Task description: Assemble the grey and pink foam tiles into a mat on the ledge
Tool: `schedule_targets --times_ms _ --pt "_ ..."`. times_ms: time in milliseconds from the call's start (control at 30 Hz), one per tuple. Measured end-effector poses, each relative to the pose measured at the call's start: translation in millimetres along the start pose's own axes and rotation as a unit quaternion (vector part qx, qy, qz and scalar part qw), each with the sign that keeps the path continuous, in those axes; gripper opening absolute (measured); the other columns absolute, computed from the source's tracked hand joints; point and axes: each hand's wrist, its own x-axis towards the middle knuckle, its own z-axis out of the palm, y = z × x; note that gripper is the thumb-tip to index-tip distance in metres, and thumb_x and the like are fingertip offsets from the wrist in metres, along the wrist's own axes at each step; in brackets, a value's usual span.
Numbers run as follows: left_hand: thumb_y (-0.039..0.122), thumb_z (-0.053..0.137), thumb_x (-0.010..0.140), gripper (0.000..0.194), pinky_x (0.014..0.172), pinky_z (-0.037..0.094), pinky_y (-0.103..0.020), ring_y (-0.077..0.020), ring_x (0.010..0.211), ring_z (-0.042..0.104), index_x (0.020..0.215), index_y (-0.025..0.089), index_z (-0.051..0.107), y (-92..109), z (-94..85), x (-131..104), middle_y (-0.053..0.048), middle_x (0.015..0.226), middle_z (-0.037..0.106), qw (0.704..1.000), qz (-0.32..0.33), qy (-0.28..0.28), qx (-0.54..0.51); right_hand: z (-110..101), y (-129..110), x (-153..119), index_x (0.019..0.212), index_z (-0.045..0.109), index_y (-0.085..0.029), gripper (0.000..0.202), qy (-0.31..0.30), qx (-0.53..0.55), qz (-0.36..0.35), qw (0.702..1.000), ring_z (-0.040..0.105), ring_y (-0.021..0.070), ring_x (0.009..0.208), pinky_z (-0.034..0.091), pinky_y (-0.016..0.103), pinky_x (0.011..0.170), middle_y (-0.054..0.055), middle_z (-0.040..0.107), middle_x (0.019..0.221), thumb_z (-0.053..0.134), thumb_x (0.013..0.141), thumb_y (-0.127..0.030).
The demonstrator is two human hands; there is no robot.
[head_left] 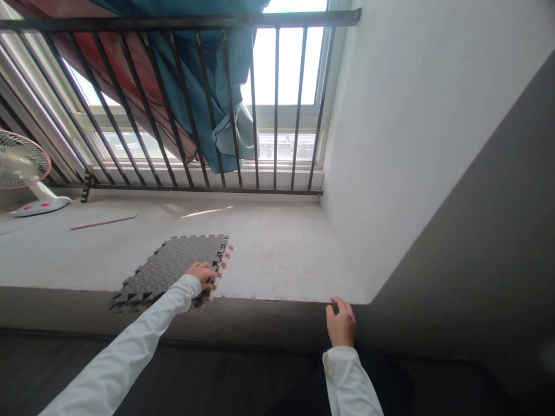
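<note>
Grey foam mats [173, 263]: on ledge [277, 248], left of our left fingers [208, 274], slanting away rightward.
Left hand [199, 270]: nearer, curled at mats' right edge; grip unclear.
Right hand [341, 326]: released, well right of mats.

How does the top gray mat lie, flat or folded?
Flat: the gray mat spreads over the white ledge, no fold visible.

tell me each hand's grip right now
Left hand: on the right edge of the grey interlocking foam mats; whether closed can't be told.
Right hand: open, empty, at the white ledge's edge.
</note>
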Motion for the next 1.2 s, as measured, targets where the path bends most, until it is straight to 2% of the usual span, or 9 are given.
schedule_targets --times_ms 133,267,433,700,933,1033,1133,1200 --pt "0.029 0.061 0.065 0.043 0.095 0.035 -0.034 -0.0219 0.112 0.048 0.108 0.029 0.06 -6.9 13.0 -0.5 -0.005 0.115 0.058 1.0 -0.016 -0.005 -0.011 2.9 0.0 -0.3 0.082 0.062 -0.016 0.033 0.002 0.0 -0.003 1.0 0.053 0.024 0.089 0.039 0.035 0.079 0.013 0.061 0.099 0.039 0.063 -0.029" --pt "0.03 0.061 0.065 0.043 0.093 0.037 -0.031 -0.0197 0.106 0.053 0.108 0.031 0.059 -8.0 23.5 -1.6 -0.004 0.112 0.057 1.0 -0.017 -0.005 -0.016 3.1 -1.4 -1.1 0.082 0.062 -0.015 0.033 -0.003 -0.001 -0.008 1.0 0.053 0.0243 0.09 0.04 0.035 0.079 0.013 0.061 0.098 0.039 0.064 -0.028" --pt "0.031 0.062 0.064 0.038 0.093 0.037 -0.032 -0.0203 0.108 0.05 0.103 0.034 0.062 -6.4 28.6 -7.2 -0.002 0.106 0.06 1.0 0.011 0.003 -0.027 2.2 -2.5 -1.5 0.081 0.062 -0.017 0.03 0.005 -0.001 -0.012 1.0 0.054 0.0232 0.09 0.04 0.034 0.079 0.012 0.062 0.097 0.039 0.064 -0.027" --pt "0.03 0.065 0.061 0.046 0.096 0.033 -0.036 -0.022 0.11 0.049 0.105 0.036 0.06 -2.7 23.4 -13.0 -0.004 0.117 0.054 1.0 -0.02 -0.009 -0.021 0.2 -0.5 -1.6 0.081 0.062 -0.016 0.031 0.003 0.0 -0.017 1.0 0.053 0.0231 0.089 0.039 0.035 0.08 0.012 0.061 0.095 0.039 0.064 -0.028" --pt "0.031 0.064 0.062 0.047 0.097 0.031 -0.036 -0.023 0.113 0.047 0.108 0.032 0.059 1.8 22.6 -14.0 -0.007 0.117 0.055 1.0 0.016 -0.014 -0.019 -1.6 -3.4 -2.8 0.082 0.062 -0.015 0.033 -0.007 0.002 0.004 1.0 0.053 0.0236 0.09 0.039 0.035 0.081 0.013 0.061 0.097 0.039 0.063 -0.029" --pt "0.03 0.064 0.062 0.05 0.097 0.032 -0.036 -0.0229 0.115 0.045 0.111 0.031 0.057 4.1 23.7 -13.9 -0.008 0.12 0.053 0.999 0.005 -0.021 -0.026 -1.0 -3.8 -2.7 0.08 0.062 -0.016 0.031 -0.007 0.01 0.008 1.0 0.053 0.0234 0.09 0.039 0.035 0.082 0.012 0.061 0.096 0.04 0.062 -0.029" --pt "0.027 0.065 0.059 0.047 0.095 0.033 -0.037 -0.0233 0.115 0.044 0.106 0.031 0.06 7.4 21.9 -11.4 -0.006 0.12 0.053 0.999 -0.001 -0.034 -0.018 -0.5 -2.9 -3.1 0.078 0.062 -0.017 0.03 -0.004 0.015 0.006 1.0 0.054 0.0228 0.09 0.04 0.035 0.082 0.011 0.062 0.095 0.04 0.062 -0.029" --pt "0.025 0.065 0.058 0.042 0.095 0.032 -0.039 -0.0233 0.115 0.043 0.099 0.032 0.063 10.0 19.3 -9.2 -0.004 0.115 0.057 0.999 0.019 -0.044 -0.004 -1.1 -2.3 -3.3 0.078 0.062 -0.016 0.03 -0.006 0.018 0.006 1.0 0.054 0.0228 0.09 0.04 0.035 0.082 0.012 0.062 0.095 0.039 0.062 -0.029"
